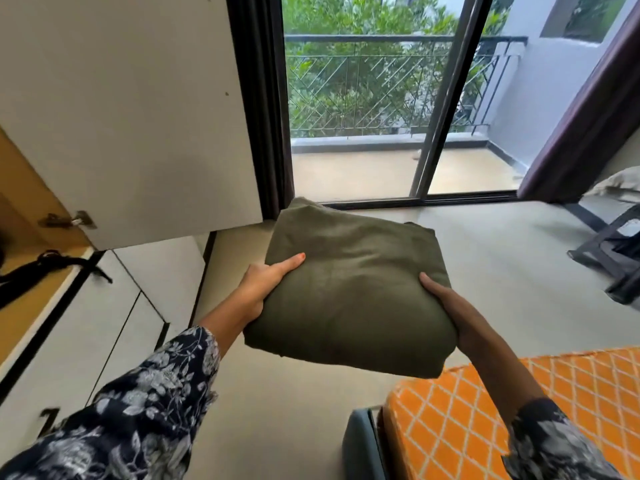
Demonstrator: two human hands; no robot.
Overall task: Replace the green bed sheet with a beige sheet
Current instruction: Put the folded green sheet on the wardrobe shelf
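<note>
A folded olive-green bed sheet (353, 289) hangs in the air in front of me, carried between both hands. My left hand (266, 282) grips its left edge, thumb on top and fingers underneath. My right hand (446, 303) holds the right edge the same way, with the fingers hidden below the cloth. The bare mattress (485, 417), orange with a white diamond pattern, lies at the lower right with no sheet on it. No beige sheet is in view.
An open white wardrobe door (131, 116) stands at the left, with a wooden shelf (31, 282) holding a dark strap behind it and white drawers (114, 327) below. A sliding glass balcony door (398, 98) is ahead. A dark chair frame (609, 251) stands at the right.
</note>
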